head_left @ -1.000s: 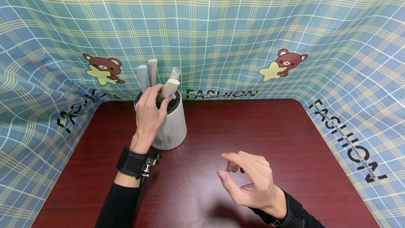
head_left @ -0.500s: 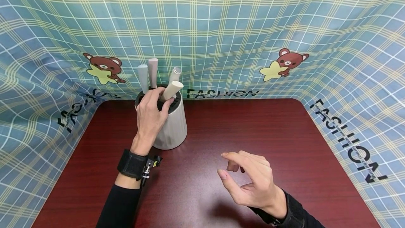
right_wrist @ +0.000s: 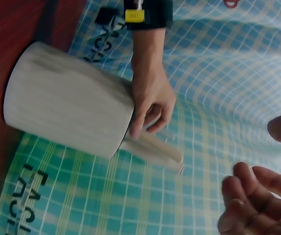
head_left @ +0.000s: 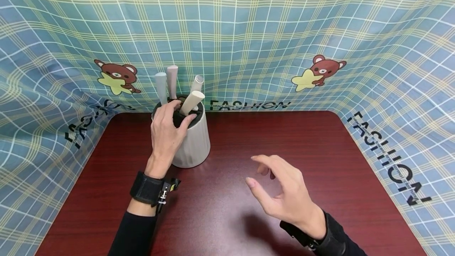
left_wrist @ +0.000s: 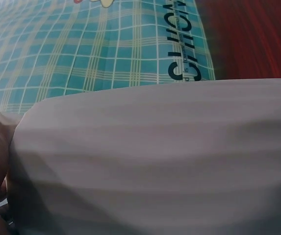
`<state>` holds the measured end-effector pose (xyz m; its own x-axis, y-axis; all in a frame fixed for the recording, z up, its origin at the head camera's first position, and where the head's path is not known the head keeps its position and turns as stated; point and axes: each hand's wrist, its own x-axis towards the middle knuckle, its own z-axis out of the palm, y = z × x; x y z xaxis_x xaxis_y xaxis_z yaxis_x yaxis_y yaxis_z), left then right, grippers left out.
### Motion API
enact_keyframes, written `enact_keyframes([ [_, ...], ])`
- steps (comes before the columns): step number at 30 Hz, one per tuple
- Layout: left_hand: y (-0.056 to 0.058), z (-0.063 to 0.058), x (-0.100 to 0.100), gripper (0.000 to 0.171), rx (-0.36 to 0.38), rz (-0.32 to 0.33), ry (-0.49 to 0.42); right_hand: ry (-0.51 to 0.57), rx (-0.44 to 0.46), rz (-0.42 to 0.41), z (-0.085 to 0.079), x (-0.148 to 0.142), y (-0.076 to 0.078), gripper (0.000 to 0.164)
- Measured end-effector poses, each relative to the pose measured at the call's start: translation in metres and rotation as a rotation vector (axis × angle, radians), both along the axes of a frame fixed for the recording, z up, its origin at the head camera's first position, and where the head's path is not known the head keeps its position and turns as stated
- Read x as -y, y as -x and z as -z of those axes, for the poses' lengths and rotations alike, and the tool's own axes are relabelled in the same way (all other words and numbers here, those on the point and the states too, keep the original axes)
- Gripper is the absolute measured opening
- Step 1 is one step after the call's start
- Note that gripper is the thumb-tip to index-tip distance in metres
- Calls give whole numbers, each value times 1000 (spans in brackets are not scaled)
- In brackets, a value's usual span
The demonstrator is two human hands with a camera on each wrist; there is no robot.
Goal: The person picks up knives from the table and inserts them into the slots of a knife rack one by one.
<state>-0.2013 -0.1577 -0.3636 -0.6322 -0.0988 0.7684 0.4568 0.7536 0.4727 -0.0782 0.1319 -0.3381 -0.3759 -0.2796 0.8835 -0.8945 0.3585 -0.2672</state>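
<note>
A light-grey ribbed knife holder (head_left: 193,145) with a dark slotted top stands at the back left of the table. Several handles rise from it: a cream one (head_left: 193,102) leaning right, a pale blue one (head_left: 161,86), a pinkish one (head_left: 172,80) and a whitish one (head_left: 197,83). Over its near left rim lies my left hand (head_left: 165,131), thumb and index finger spread apart beside the cream handle's base. The left wrist view is mostly filled by the holder's wall (left_wrist: 155,156). My right hand (head_left: 284,192) hovers above the table with loosely bent fingers and nothing in it.
The dark red wooden table (head_left: 266,137) has rounded far corners. A blue checked cloth (head_left: 234,42) with printed bears and lettering encloses it at the back and both sides.
The left thumb and fingers have loosened away from the cream handle, which earlier shifted slightly right and down. My right hand has risen a little, away from me.
</note>
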Motion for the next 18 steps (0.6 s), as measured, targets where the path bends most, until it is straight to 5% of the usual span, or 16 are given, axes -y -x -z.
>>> enact_keyframes([
  [6, -9, 4, 14, 53, -24, -38, -31, -82, 220, 185, 10, -30, 23, 36],
  [11, -18, -7, 21, 50, -8, -111, -86, -159, 384, 342, 11, -59, 47, 41],
  [18, -34, -23, -1, 58, -34, -129, -5, -181, 405, 382, 10, -68, 67, 48],
])
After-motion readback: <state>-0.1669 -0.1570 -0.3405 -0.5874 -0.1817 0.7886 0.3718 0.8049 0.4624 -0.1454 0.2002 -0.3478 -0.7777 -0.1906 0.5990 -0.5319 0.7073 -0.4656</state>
